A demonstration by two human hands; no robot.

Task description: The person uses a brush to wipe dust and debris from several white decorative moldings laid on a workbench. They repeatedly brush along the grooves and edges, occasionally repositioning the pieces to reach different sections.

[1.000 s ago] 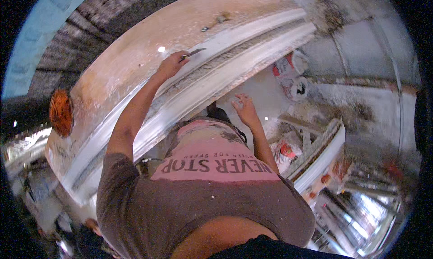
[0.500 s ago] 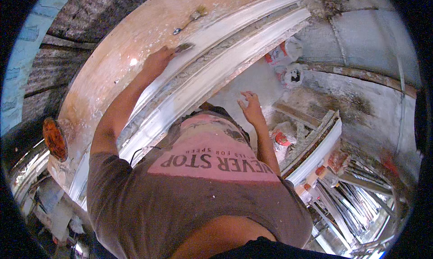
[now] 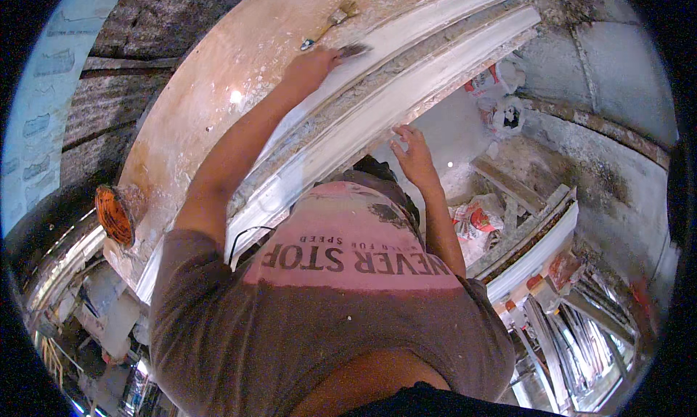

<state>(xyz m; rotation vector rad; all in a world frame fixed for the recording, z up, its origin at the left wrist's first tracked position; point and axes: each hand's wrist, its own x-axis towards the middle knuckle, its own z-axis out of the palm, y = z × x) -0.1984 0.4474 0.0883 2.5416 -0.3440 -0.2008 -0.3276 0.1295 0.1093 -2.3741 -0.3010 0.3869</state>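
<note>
My left hand (image 3: 311, 65) is closed on a small flat blade tool (image 3: 356, 50) whose tip rests on the long white plaster moulding (image 3: 435, 32). The moulding runs diagonally across a stained, pale orange work board (image 3: 218, 76). My right hand (image 3: 414, 154) hovers with fingers spread at the lower edge of the moulding (image 3: 341, 137), holding nothing. A paintbrush (image 3: 330, 21) lies on the board just beyond my left hand. My chest in a brown and pink shirt (image 3: 327, 308) fills the lower middle.
An orange round object (image 3: 115, 215) sits at the board's left end. Crumpled bags (image 3: 501, 97) and a red and white packet (image 3: 475, 217) lie on the dusty floor at right. More white mouldings (image 3: 537, 250) and stacked strips (image 3: 566, 323) lie lower right.
My left hand has slid farther along the moulding with the blade tool, toward the paintbrush. My right hand stays open at the moulding's lower edge.
</note>
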